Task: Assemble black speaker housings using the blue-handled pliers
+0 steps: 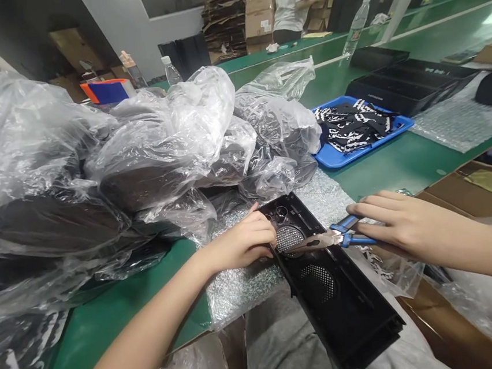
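My left hand [251, 236] is closed on the left edge of a long black plastic housing [349, 308], which tilts from the bubble wrap toward my lap. Two round perforated grilles show in it, the upper one [289, 239] beside my left fingers. My right hand [398, 225] grips long-nose pliers [325, 239] by their blue and black handles. The pliers' jaws reach over the upper grille, with the tip near the housing's left edge by my left hand. Whether the tip holds anything is too small to tell.
Plastic-bagged dark items [153, 170] are heaped at left. Behind the housing lies bubble wrap [243, 295]. A blue tray [343, 157] of black-and-white pieces, black boxes [410, 84] and a bottle [356, 26] stand on the green table. An open cardboard box [455, 327] is at lower right; a person [293, 0] stands beyond.
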The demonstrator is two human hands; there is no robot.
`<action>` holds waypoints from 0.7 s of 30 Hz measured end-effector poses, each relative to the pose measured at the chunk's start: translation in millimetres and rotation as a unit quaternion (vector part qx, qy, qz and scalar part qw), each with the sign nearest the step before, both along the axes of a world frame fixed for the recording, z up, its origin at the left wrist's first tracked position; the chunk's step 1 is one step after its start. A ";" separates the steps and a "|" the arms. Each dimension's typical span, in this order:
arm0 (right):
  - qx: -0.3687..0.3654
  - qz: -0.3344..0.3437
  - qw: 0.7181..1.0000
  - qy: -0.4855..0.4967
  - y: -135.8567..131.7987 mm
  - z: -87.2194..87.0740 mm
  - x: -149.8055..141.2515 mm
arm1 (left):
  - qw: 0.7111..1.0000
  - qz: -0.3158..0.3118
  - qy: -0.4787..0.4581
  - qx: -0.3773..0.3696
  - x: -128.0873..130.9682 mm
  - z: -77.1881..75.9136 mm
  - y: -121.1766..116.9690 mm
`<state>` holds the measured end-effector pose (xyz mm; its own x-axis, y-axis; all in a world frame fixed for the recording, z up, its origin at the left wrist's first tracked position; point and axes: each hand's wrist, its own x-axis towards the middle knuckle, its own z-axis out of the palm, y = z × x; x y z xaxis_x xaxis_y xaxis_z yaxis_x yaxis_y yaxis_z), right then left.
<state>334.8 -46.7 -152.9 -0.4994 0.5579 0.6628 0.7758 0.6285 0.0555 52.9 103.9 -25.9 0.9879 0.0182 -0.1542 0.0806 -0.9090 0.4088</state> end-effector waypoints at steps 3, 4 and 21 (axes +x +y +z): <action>0.011 -0.018 1.000 -0.010 1.2 2.7 1.8 | 1.000 0.012 0.006 0.007 1.6 3.1 -4.4; 0.019 -0.030 0.999 -0.020 0.3 3.4 2.7 | 1.000 0.017 0.013 0.012 2.3 3.8 -6.3; -0.026 -0.046 0.999 -0.007 -37.4 1.7 -7.7 | 0.999 -0.033 -0.030 0.009 2.1 -11.2 -37.8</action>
